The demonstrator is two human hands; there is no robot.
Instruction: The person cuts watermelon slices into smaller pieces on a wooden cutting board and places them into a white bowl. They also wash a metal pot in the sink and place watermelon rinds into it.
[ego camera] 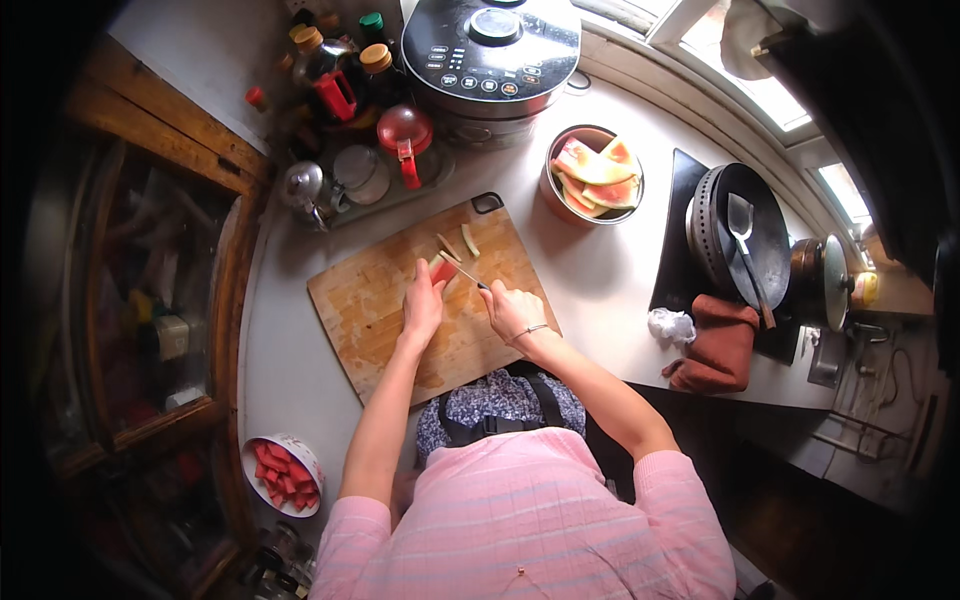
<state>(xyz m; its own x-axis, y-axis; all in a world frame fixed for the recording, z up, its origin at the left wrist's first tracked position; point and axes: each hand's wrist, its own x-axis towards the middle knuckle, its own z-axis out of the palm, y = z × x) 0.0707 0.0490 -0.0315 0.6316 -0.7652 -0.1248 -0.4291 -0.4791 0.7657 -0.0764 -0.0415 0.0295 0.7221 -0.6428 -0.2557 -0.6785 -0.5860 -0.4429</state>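
My left hand [424, 304] grips a piece of watermelon [444, 271] with red flesh above the wooden cutting board [367, 315]. In my right hand [515, 311] is a knife [469, 276] with a dark handle, and its thin blade reaches to the far end of the melon piece. Two pale strips of rind [469, 240] lie on the board just beyond the blade. A patterned white bowl [300, 452] of red watermelon chunks [283, 474] stands at the lower left. Watermelon rinds [596, 169] fill a round metal pot [553, 191] behind the board to the right.
A multicooker [491, 52] stands at the back, beside bottles [379, 64] and a tray [401, 201] of condiment jars. On the right are a wok [754, 232] with a spatula [742, 221], a lidded pot [825, 281], a brown cloth [716, 349] and crumpled white paper [672, 325]. A wooden-framed cabinet [229, 300] borders the left.
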